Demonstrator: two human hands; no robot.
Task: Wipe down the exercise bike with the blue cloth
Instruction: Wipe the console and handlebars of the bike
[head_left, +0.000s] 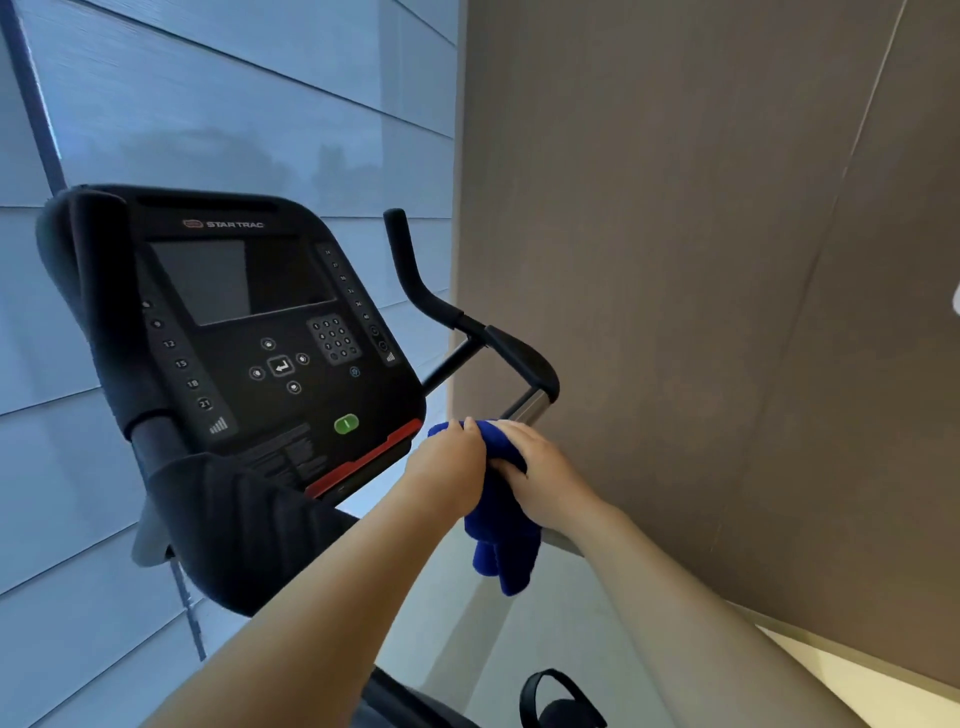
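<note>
Your two forearms reach in from the bottom edge, and a pedal strap (550, 696) of the exercise bike (244, 525) shows between them. Further out, your left hand (447, 465) and right hand (545, 480) each have fingers curled round the blue cloth (501, 540). It is bunched between them just right of the console's lower corner, with its loose end hanging below. The cloth seems to be wrapped over the right handlebar (527, 402), whose chrome section emerges just beyond your knuckles; the bar beneath the cloth is hidden. I judge you are mid-wipe on that bar. The next move calls for sliding the cloth up the chrome toward the black grip, keeping it clamped round the tube. The console (249, 332), beyond on your left, would want a lighter pass, off the green button (346, 423). No container shows anywhere.
</note>
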